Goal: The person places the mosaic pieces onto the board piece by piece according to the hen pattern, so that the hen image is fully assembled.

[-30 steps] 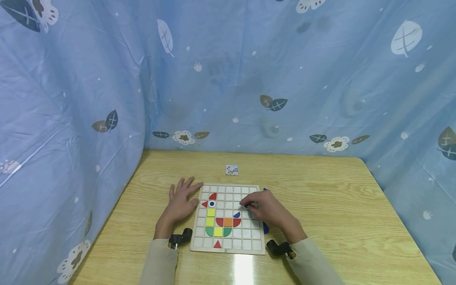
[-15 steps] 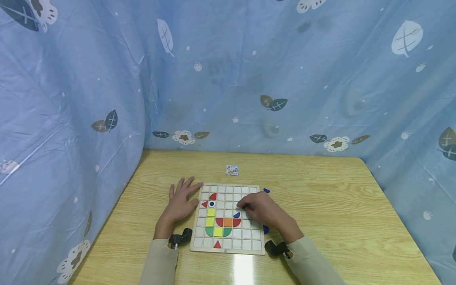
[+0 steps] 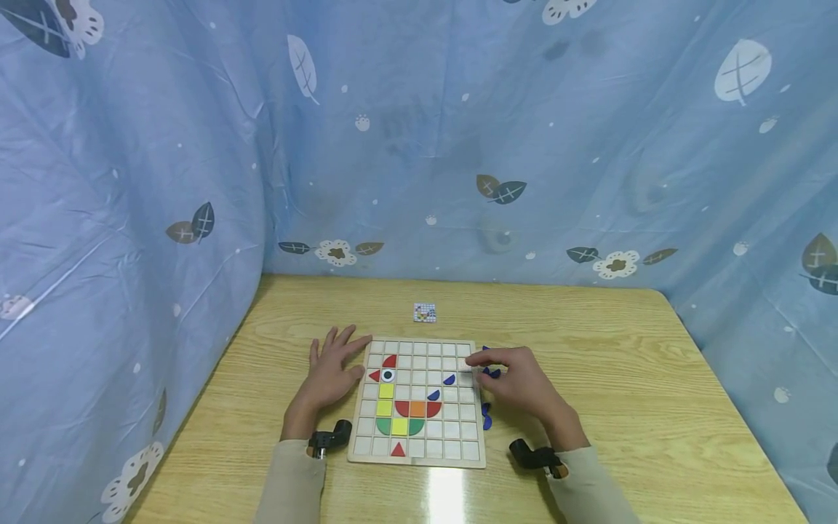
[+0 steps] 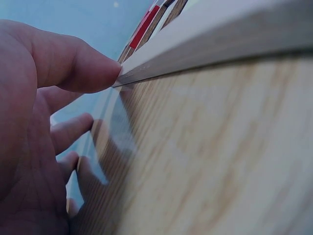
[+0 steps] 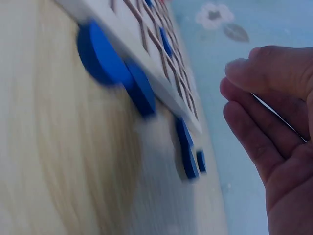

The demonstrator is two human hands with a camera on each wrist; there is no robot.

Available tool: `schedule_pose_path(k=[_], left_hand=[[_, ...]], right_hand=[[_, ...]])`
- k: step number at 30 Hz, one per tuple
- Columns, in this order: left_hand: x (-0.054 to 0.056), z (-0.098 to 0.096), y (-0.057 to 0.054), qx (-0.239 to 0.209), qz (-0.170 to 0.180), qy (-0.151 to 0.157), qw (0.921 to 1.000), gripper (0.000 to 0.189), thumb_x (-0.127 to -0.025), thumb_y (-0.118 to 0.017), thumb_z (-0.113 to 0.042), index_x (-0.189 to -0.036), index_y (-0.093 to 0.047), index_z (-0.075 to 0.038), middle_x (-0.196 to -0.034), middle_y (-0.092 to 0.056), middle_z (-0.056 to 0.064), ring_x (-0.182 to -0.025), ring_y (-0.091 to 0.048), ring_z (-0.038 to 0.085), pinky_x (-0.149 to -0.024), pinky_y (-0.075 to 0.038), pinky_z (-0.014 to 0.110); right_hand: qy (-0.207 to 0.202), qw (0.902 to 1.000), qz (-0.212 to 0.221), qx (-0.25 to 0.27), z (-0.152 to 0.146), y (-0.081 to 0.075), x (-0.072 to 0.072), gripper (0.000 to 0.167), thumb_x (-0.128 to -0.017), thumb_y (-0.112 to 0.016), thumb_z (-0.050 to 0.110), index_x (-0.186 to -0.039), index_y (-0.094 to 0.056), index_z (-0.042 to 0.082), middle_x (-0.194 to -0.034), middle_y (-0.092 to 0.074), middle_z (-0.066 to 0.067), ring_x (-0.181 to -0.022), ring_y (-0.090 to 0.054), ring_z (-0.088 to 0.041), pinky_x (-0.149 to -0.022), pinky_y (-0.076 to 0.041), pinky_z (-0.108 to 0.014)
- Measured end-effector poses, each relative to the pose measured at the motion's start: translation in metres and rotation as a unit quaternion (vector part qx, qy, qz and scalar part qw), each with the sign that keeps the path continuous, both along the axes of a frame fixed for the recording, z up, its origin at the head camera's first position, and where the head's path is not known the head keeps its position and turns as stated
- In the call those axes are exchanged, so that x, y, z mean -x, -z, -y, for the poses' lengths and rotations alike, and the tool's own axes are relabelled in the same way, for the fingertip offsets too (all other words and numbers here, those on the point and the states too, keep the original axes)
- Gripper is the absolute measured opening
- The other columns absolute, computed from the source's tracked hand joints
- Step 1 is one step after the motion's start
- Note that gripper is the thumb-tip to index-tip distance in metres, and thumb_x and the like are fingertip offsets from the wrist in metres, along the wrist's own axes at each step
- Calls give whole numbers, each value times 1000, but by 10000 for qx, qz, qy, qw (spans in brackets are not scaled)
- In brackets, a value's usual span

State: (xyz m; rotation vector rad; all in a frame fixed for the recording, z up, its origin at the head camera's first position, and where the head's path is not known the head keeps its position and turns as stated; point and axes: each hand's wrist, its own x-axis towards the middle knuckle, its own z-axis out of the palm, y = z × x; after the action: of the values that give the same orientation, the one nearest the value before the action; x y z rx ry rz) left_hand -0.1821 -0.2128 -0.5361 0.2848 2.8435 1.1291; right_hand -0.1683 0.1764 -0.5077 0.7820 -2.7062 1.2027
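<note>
A wooden grid board [image 3: 452,431] lies on the table with flat coloured pieces set in its cells. My left hand [image 3: 329,375] is spread flat at its left side; in the left wrist view the thumb [image 4: 95,66] touches the board's edge. My right hand [image 3: 520,382] hovers past the right edge, thumb and index finger apart, holding nothing. Two blue half-circle pieces [image 3: 449,380] sit tilted in cells, stepping up to the right. Several more blue pieces [image 3: 487,418] lie along the board's right side, partly hidden by the right hand; the right wrist view shows blue half-circles [image 5: 100,56] there.
On the board are yellow squares [image 3: 385,400], an orange square [image 3: 417,409], red and green quarter-circles, red triangles [image 3: 398,450] and an eye disc [image 3: 388,375]. A small pattern card [image 3: 425,313] lies beyond the board. Blue curtains [image 3: 406,145] surround the table.
My right hand has let go of a blue half-circle, now visible in a cell, and has moved right off the board with its fingers parted. The left hand has stayed put.
</note>
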Motion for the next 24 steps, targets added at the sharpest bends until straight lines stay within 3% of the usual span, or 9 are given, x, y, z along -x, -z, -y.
schedule_pose_path(k=[7, 12, 18, 24], left_hand=[[0, 0, -1, 3, 4, 35, 10000, 66, -97, -64, -13, -163, -55, -20, -181, -27, 18, -170, -2, 48, -130, 15, 72], [0, 0, 0, -41, 6, 32, 10000, 66, -97, -63, -13, -163, -55, -20, -181, -27, 18, -171, -2, 47, -130, 15, 71], [-1, -1, 0, -27, -11, -1, 10000, 65, -97, -63, -13, -162, -57, -20, -181, -28, 18, -171, -2, 47, -131, 15, 70], [-1, 0, 0, -68, 11, -3, 10000, 64, -98, -63, -13, -162, -57, -19, -181, -28, 18, -171, -2, 47, -131, 16, 70]], right_hand=[[330, 9992, 180, 164, -27, 1, 1, 30, -92, -82, 1, -119, -85, 14, -119, -84, 4, -115, -79, -21, -104, -63, -50], [323, 9982, 372, 335, -36, 6, 4, 30, -93, -81, -1, -120, -85, 11, -122, -83, 2, -114, -80, -22, -105, -62, -50], [462, 9947, 849, 344, -37, 16, 7, 31, -93, -82, 0, -121, -84, 13, -119, -84, 0, -113, -80, -22, -102, -64, -38], [494, 9960, 743, 80, -36, 23, 6, 30, -93, -84, 3, -119, -85, 19, -118, -83, 5, -115, -79, -21, -99, -63, -33]])
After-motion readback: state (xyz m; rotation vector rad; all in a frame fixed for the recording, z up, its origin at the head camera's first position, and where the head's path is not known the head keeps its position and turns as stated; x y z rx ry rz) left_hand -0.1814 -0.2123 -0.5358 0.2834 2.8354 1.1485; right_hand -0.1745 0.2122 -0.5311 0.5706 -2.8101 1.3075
